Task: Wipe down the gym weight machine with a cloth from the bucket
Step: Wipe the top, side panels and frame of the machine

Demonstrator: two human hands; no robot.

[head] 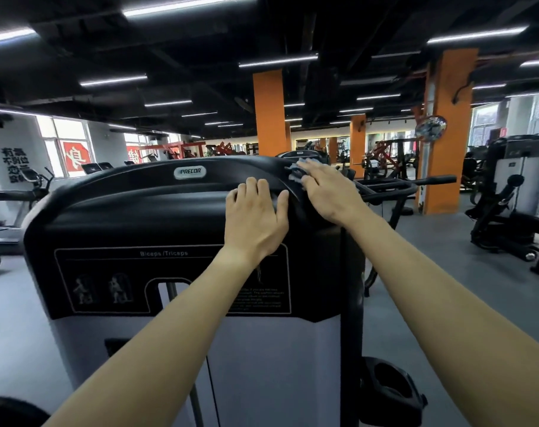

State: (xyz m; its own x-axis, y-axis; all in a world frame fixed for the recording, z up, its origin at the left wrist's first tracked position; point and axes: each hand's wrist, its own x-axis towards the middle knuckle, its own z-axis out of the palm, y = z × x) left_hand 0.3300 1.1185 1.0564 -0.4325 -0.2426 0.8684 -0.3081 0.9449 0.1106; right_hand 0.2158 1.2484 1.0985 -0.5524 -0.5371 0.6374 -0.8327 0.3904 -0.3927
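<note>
Clearly mid-wipe: the right hand (330,192) presses a cloth (299,171) flat under spread fingers on the weight machine (157,217) top's right corner; the left hand (256,217), empty and spread, braces nearby. Next probably comes sweeping leftward along the black cover.

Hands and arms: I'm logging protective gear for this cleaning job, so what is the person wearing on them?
Nothing visible. The left hand and right hand are bare, without gloves, rings or watch. Both forearms are uncovered as far as the frame shows; no sleeves appear.

Single head-worn wide-angle view, forward and down, close over the weight machine (157,217).
</note>
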